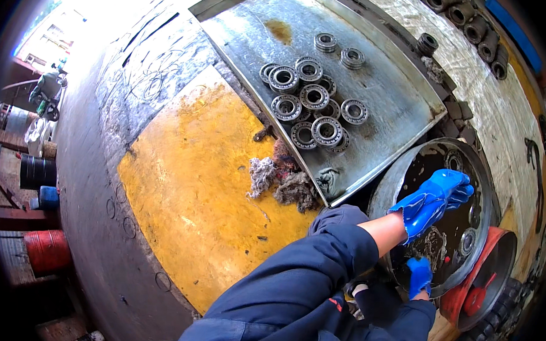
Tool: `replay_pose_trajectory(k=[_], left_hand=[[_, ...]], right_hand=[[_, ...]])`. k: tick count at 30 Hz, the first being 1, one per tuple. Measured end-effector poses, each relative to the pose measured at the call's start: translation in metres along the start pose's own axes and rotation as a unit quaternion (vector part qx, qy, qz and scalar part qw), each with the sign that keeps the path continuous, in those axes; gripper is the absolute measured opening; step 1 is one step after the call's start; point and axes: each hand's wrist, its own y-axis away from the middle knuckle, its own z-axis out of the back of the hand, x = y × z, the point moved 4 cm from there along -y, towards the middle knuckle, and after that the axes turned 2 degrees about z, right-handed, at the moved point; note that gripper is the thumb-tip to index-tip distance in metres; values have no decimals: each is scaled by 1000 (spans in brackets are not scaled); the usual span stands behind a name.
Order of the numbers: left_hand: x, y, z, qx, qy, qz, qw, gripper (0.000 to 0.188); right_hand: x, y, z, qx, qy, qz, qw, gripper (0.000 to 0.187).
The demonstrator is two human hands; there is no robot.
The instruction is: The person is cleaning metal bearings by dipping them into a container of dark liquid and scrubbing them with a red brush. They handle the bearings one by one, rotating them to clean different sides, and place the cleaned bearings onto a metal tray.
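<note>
Both my hands wear blue rubber gloves and are over a round metal tub (380, 204) holding dark, oily liquid. My left hand (439, 194) reaches across the tub, its fingers bent and pressed together; what they hold, if anything, is hidden. Lower down, near the tub's close wall, is my right hand (420, 277), beside a pale, frothy patch on the liquid; its fingers are too unclear to read. One ball bearing (454, 160) lies in the tub just beyond my left glove. Another bearing (467, 241) sits by the right-hand wall.
A shallow metal tray (243, 30) holds several bearings (314, 97), some stacked. Dirty rags (296, 191) lie beside it on a yellow sheet (191, 197). A red drum (493, 274) stands right of the tub. Dark cylindrical parts (476, 28) line the far right.
</note>
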Motion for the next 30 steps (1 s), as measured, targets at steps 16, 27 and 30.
replay_pose_trajectory(k=[16,27,30], left_hand=[[-2,-2,-1,40,5,10,999,32],[-6,1,3,23,-10,50,998,35],[-5,2,-5,37,-17,58,997,37]], right_hand=[[-19,-9,-31,-17,-65,-23,998,19],[0,-9,-13,40,29,14,999,28],[-36,2,-36,-19,-226,-145,963,28]])
